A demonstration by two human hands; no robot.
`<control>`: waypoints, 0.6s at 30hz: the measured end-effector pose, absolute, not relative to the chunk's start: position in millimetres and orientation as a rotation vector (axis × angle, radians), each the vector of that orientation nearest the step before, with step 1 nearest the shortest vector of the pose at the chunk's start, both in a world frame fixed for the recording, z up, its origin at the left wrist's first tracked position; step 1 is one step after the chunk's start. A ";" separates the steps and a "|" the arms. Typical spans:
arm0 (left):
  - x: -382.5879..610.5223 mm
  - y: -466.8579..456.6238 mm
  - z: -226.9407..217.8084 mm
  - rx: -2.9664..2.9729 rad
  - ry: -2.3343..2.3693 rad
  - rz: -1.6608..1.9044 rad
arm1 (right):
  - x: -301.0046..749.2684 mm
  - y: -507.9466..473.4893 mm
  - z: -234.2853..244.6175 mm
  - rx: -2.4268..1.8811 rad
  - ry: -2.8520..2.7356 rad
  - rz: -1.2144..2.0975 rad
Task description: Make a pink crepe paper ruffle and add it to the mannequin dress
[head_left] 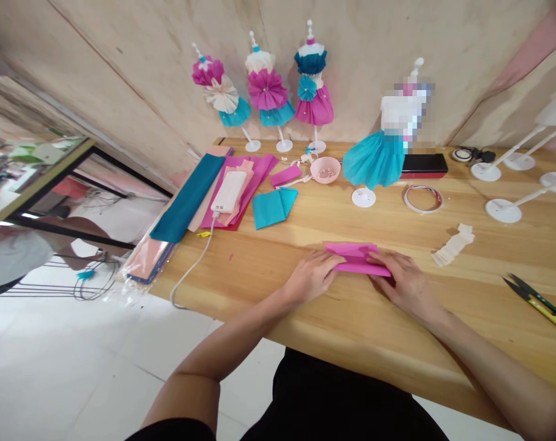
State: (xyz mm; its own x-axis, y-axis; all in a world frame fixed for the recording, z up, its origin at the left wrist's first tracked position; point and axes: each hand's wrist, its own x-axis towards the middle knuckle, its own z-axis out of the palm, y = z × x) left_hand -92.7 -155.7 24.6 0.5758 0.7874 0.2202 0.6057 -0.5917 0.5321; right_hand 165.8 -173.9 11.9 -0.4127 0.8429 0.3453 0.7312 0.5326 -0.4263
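A magenta strip of crepe paper (357,258) with a folded edge lies on the wooden table in front of me. My left hand (313,272) grips its left end, fingers closed over the paper. At the right end my right hand (404,282) pinches it, thumb below and fingers on top. Behind the strip stands a mini mannequin (395,113) in a white top and a turquoise paper skirt (374,160). A folded turquoise paper piece (271,211) lies to the left, beyond my left hand.
Three dressed mannequins (267,86) stand along the wall. Stacked coloured paper (190,196) and a white power bank (229,191) with a cable lie left. A pink bowl (325,170) sits behind. Tape roll (423,199), cream strip (455,245), snips (539,303) and bare stands (502,210) are right.
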 end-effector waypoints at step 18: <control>-88.7 -156.9 29.8 2.011 1.393 0.667 | 158.6 -169.5 -1.5 -1.455 -1.929 0.436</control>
